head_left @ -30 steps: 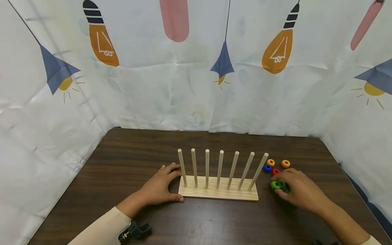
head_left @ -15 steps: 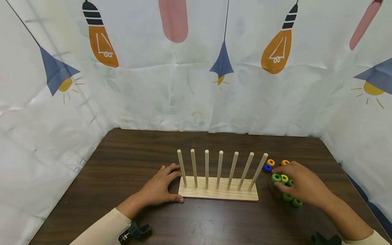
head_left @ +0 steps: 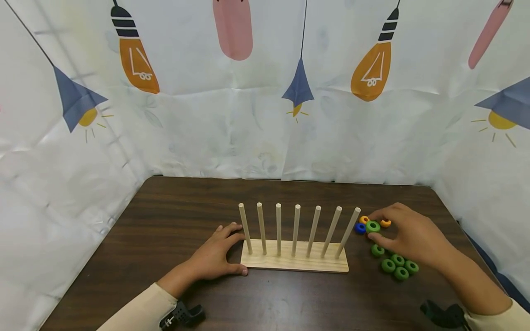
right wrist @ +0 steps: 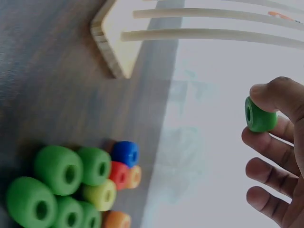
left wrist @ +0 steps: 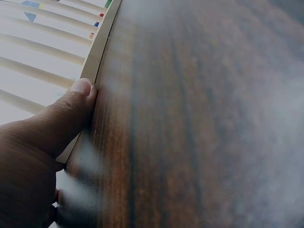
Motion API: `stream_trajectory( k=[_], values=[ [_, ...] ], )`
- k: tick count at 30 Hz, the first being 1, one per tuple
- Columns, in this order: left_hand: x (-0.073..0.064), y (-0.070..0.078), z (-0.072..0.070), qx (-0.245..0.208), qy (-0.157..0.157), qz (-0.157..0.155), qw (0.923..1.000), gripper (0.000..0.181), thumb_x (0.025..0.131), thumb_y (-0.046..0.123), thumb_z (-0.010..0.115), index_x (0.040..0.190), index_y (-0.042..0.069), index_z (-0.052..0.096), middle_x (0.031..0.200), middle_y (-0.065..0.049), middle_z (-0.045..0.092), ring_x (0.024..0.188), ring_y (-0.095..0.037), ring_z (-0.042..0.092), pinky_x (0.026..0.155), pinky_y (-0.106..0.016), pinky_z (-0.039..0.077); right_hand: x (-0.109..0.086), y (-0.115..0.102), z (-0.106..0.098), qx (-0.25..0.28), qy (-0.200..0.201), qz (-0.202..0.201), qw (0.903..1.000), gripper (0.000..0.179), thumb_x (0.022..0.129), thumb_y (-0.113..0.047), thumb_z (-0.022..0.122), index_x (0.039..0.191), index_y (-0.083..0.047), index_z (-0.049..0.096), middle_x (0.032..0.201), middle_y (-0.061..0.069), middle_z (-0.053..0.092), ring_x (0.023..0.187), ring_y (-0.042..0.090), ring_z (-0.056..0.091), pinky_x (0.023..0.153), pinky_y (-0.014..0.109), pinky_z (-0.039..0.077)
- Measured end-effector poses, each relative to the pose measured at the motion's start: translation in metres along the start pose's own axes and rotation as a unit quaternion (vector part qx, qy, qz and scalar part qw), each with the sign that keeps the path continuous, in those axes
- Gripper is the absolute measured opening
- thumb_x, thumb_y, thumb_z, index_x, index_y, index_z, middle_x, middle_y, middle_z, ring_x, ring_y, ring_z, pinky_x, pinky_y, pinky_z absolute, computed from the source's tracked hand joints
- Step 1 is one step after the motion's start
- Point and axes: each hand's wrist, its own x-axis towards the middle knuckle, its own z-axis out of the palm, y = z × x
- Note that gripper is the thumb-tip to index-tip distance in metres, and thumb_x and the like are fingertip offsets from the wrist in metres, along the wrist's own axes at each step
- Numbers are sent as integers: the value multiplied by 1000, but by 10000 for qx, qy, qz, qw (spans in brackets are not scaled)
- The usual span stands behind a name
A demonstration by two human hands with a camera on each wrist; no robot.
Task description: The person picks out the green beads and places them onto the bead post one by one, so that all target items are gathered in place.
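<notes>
My left hand [head_left: 213, 257] holds the left end of a wooden peg stand [head_left: 296, 263], thumb at its front edge and fingers toward the back. In the left wrist view the thumb [left wrist: 71, 107] presses against the base's side. Upright bare pegs rise in a row from the board. To the right of the stand, my right hand [head_left: 414, 234] pinches a green bead [right wrist: 263, 119] between thumb and index finger, lifted above the table with its hole showing. The other fingers [right wrist: 268, 173] are loosely bent below it.
Several green beads [right wrist: 52, 166] lie grouped on the dark wooden table [head_left: 186, 202] right of the stand. Near them are a yellow bead [right wrist: 96, 195], a red bead [right wrist: 117, 175], a blue bead [right wrist: 121, 153] and orange ones. A printed white curtain [head_left: 232, 138] hangs behind.
My right hand has picked a green bead from the pile and raised it, moving up and away from the green beads, which now show more fully. The left hand stays on the stand.
</notes>
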Motion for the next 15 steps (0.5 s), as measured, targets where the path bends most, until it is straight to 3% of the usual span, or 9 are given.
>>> stream_trajectory(
  k=[5,11,15],
  values=[
    [0,0,0,-26,-25,2,10000,84,75,65,83,141,19,60,161,-10,36,150,-48,23,116,-68,27,7,-7,-16,-92,-41,-92,9999,36,81,-32,89,112,-23,74,108,-4,65,82,9,62,59,31,52],
    [-1,0,-1,-63,-17,-32,10000,83,75,66,82,140,20,61,161,-10,35,149,-49,23,114,-69,28,16,-14,-32,-172,227,-387,9988,38,77,-28,91,111,-25,74,107,-9,66,86,10,65,61,33,55],
    [0,0,-1,-26,-2,-38,10000,83,75,66,82,140,19,60,161,-10,35,149,-48,23,114,-69,28,21,-17,-41,-138,188,-302,9993,37,80,-31,90,112,-26,74,110,-8,67,94,15,66,66,39,57]
  ],
)
